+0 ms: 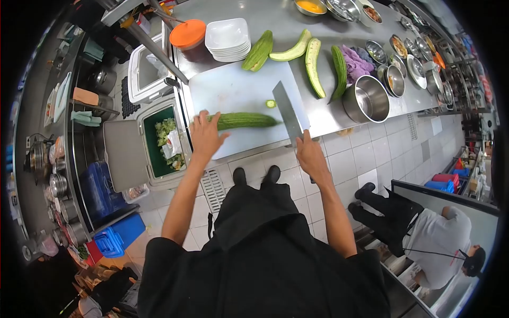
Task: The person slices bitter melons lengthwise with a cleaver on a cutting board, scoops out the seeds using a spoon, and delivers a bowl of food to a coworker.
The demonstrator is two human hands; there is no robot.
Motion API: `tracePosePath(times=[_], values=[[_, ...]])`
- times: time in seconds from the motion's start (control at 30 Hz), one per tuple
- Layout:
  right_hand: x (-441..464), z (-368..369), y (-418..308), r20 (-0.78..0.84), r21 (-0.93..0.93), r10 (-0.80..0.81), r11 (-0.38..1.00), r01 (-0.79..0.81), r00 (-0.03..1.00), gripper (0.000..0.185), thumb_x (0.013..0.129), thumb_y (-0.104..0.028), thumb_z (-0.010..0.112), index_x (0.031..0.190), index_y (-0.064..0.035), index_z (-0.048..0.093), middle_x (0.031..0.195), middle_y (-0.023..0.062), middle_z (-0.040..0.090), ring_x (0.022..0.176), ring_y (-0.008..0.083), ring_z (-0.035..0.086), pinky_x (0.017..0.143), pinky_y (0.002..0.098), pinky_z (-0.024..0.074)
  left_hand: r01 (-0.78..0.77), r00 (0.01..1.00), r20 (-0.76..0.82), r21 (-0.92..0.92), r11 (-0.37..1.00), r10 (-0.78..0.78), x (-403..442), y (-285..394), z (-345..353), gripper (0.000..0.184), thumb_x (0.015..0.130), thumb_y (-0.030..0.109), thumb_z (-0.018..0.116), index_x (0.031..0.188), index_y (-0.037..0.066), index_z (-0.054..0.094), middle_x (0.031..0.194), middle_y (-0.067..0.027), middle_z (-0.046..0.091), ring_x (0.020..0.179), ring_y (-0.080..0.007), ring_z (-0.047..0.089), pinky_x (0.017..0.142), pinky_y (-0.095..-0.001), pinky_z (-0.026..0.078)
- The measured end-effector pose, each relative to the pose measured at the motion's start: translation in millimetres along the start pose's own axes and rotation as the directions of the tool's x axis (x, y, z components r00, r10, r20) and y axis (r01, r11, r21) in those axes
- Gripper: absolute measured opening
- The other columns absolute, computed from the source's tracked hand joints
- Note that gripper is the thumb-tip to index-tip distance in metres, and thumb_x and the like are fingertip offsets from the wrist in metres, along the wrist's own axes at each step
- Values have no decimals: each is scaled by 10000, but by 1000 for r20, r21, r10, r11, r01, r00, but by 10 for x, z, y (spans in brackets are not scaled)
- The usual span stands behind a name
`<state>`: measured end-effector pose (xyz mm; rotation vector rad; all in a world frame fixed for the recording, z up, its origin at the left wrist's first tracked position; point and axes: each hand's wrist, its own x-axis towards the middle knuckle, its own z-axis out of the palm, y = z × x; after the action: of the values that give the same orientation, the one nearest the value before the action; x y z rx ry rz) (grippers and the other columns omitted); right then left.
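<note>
Two hands are engaged at the white cutting board (222, 90), which serves as the landmark for all positions below. The ridged green gourd (244, 121) lies crosswise on the board's near half. The left hand (205, 132) is spread wide over the gourd's left end, thumb standing away; pressure cannot be determined. The right hand (312, 159) is closed around the handle of the cleaver (289, 114), at the board's near right corner. The blade stands just beyond the gourd's right tip; contact between them cannot be confirmed. A small cut piece (271, 104) lies near the blade.

Step in hand, as judged: trimming the gourd. A further cut would require the left hand to steady the gourd, fingers clear, and the blade aligned across it.

Surface: the steel counter (289, 16) supports the board. Stacked white dishes (228, 34) stand beyond its far left edge; a steel pot (367, 99) stands to its right. Room: a scrap bin (168, 138) is left of the board; a co-worker (437, 233) is well apart, to the near right.
</note>
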<state>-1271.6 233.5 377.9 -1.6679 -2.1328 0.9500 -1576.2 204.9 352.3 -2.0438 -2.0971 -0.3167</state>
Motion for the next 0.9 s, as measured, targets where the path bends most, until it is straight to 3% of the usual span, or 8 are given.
tracePosePath(times=[0.07,0.13,0.2,0.27,0.63,0.73,0.83,0.9], values=[[-32,-87,-67,-51,-42,9,999,-11,999,220,963,-164,457,1006,46,404,657,308,560,654,498,545,578,568,388,-11,1000,3,49,999,11,52,-176,153,668,653,334,812,1251,187,550,1080,-119,565,1034,-281,563,853,-425,426],[-92,-78,-87,-74,-40,-28,999,25,997,206,964,-163,447,991,35,398,632,300,558,637,501,547,562,569,402,70,949,313,-150,986,-20,75,-299,227,627,661,306,812,1226,187,566,1059,-116,583,996,-294,579,816,-436,444],[-184,-16,-104,-96,-41,-53,998,49,994,193,964,-163,436,976,24,391,608,293,556,621,503,548,546,571,416,58,945,326,-164,985,-1,-40,-319,158,598,668,302,809,1205,177,577,1042,-119,592,968,-304,592,788,-444,456],[-293,129,-133,-109,-29,7,1000,-10,994,182,958,-144,461,979,24,397,597,285,546,578,488,533,501,556,384,173,917,388,-179,969,-92,-189,-365,107,601,674,308,800,1213,192,559,1010,-118,578,945,-310,592,781,-462,455],[-259,616,-124,-82,21,5,1000,-3,997,182,967,-159,440,982,15,386,592,287,538,601,506,529,512,573,384,247,930,313,-140,959,-194,-455,-300,-3,608,656,317,807,1207,210,576,974,-90,573,926,-309,596,764,-474,446],[-142,646,75,-53,-114,-109,988,103,993,203,972,-175,432,1008,21,391,612,299,543,628,516,532,532,582,383,212,938,294,-64,975,-184,-425,-335,-75,612,658,335,804,1213,222,573,971,-89,582,908,-292,607,758,-472,441],[-197,387,-16,-135,-42,-47,998,42,990,225,962,-161,432,1090,24,413,598,275,559,597,493,550,511,553,424,323,886,376,-83,943,-270,-577,-489,-147,591,673,320,796,1212,213,579,988,-107,615,926,-303,619,770,-459,452],[-178,352,51,-199,-57,7,998,-19,980,260,964,-174,431,1116,35,404,587,277,553,596,490,551,513,551,427,569,744,543,-208,796,-389,-798,-770,-130,572,702,298,781,1220,159,582,1020,-97,647,948,-261,629,794,-419,465]])
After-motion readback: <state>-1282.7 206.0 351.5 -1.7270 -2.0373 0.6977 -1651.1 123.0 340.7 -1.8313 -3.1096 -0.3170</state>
